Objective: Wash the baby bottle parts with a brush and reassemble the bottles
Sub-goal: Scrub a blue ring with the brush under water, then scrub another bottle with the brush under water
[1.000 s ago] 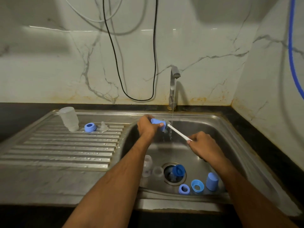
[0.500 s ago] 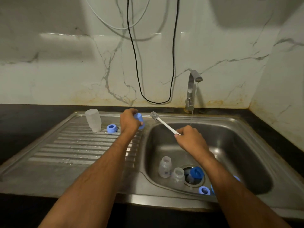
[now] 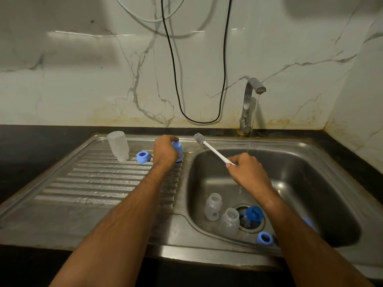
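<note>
Now your left hand (image 3: 165,152) is gripping a blue cap (image 3: 177,150) from above, with the fingers curled round it, and you are setting it on the ribbed draining surface (image 3: 93,183) in the middle of the frame, near the edge of the sink basin (image 3: 310,172). Your right hand (image 3: 247,172) is closing around the white handle of the brush (image 3: 213,150), and the grey bristle head is pointing to the upper left, above the sink rim.

To the left of the cap a blue ring (image 3: 143,157) is lying, and further left a clear bottle (image 3: 119,146) is standing upside down. In the basin, at the lower centre, two clear bottles (image 3: 213,206) are lying beside the drain, a blue collar (image 3: 253,213) is sitting over the drain, and another blue ring (image 3: 264,238) is lying near the front wall. A thin stream of water is running from the tap (image 3: 249,100) in the upper right.

I am judging that these parts are light, hard plastic and, being wet, probably slippery. So you should be taking each bottle round its body with the whole hand, not by the rim, and the small rings by their ridged outer edge. The light cap may tip on the ribs, so release it gently.
</note>
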Demonstrator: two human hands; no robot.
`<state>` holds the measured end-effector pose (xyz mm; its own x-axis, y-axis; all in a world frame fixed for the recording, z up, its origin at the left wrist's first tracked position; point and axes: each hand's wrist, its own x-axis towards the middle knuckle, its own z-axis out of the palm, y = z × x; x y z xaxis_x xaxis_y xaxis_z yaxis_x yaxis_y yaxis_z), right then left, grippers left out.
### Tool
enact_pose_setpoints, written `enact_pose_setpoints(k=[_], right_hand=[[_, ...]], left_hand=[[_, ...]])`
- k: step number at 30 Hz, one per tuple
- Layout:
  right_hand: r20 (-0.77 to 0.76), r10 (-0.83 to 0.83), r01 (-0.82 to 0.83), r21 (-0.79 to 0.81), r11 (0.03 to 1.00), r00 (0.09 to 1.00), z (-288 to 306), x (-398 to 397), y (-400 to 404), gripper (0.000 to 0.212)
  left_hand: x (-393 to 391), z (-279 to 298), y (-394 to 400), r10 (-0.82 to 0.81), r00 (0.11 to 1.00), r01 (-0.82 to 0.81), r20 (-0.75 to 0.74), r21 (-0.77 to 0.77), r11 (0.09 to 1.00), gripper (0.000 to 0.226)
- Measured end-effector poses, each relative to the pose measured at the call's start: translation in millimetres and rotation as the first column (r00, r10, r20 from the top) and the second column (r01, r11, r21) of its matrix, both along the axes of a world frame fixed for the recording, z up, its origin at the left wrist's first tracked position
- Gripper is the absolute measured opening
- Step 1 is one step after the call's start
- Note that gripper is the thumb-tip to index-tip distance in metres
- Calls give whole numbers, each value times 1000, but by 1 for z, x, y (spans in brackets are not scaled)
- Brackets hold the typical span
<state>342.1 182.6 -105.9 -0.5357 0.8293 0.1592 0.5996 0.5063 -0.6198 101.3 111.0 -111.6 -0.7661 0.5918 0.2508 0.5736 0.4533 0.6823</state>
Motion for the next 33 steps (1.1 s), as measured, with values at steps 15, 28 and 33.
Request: enact_pose_setpoints(k=[15,28,33], right_hand=[[8,-2,2,-12,1000,1000,-2,5,0,28],[-16,-29,29,-7,1000,999,-2,11,1,25],[-31,-46,45,-30,999,998,-2,25,-1,27]], left_hand=[[-2,-3,-3,48,999,-48,-18,-3,999,55],[-6,5,-10,29,999,-26,-40,59,998,54],[0,16,-17,28,998,-23,-62,88,996,54]])
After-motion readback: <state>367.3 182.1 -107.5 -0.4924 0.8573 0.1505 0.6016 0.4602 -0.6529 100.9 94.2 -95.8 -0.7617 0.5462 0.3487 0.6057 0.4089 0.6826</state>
